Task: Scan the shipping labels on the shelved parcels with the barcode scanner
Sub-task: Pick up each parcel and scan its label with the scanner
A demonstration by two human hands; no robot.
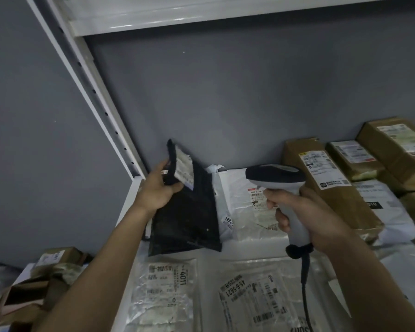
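My left hand [157,188] grips the top edge of a black poly-bag parcel [189,216] and tilts it up off the white shelf [130,202]. The parcel's white shipping label [183,170] is folded near my fingers. A white and black barcode scanner [277,178] is held by its handle in my right hand [307,216], its head aimed left toward the black parcel. The scanner's black cable [304,281] hangs down from the handle.
White and clear poly-bag parcels [252,202] with labels lie flat on the shelf, two more [163,293] at the front. Brown taped boxes [326,183] fill the right side. More boxes [50,264] sit lower left. A white upright [91,92] and upper shelf [201,15] frame the bay.
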